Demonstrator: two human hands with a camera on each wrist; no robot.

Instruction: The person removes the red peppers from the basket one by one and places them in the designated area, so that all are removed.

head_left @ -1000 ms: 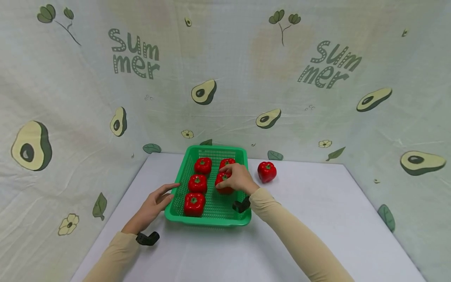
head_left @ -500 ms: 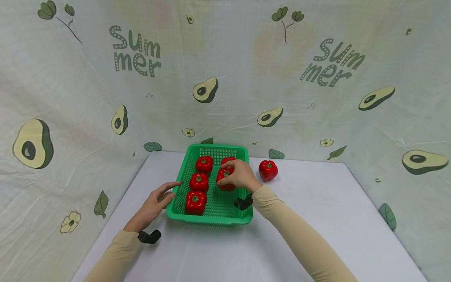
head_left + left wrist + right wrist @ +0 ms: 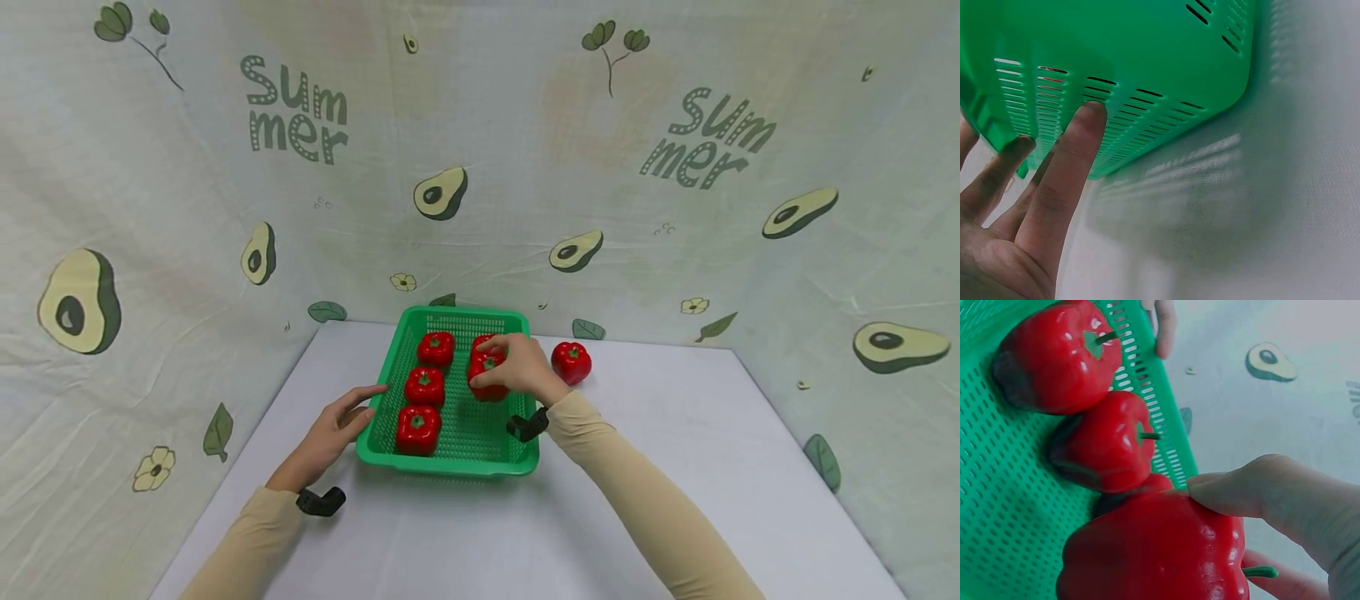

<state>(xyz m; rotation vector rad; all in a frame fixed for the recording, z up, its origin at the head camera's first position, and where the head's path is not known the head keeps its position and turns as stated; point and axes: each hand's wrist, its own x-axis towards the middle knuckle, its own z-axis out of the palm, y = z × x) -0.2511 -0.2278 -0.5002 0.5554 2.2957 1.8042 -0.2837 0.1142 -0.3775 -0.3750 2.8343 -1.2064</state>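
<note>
In the head view, my right hand (image 3: 519, 364) holds a red bell pepper (image 3: 1157, 553) inside the green basket (image 3: 450, 465), thumb on one side and fingers on the other. Its green stem shows in the right wrist view. Just behind it, partly covered by the hand, is another red pepper (image 3: 483, 340). Along the basket's left side stand three more: a front pepper (image 3: 417, 430), a middle pepper (image 3: 424, 387) and a back pepper (image 3: 436, 349). My left hand (image 3: 330, 433) is at the basket's left wall, its extended fingers (image 3: 1063, 181) against the slotted side.
One red bell pepper (image 3: 571, 362) lies on the white tabletop (image 3: 675, 433), right of the basket. A pale cloth (image 3: 495, 150) printed with avocados and lettering hangs behind the table and along its sides.
My right hand has moved the bell pepper slightly back and to the right, closer to the pepper behind it. The left hand stays at the basket's side.
</note>
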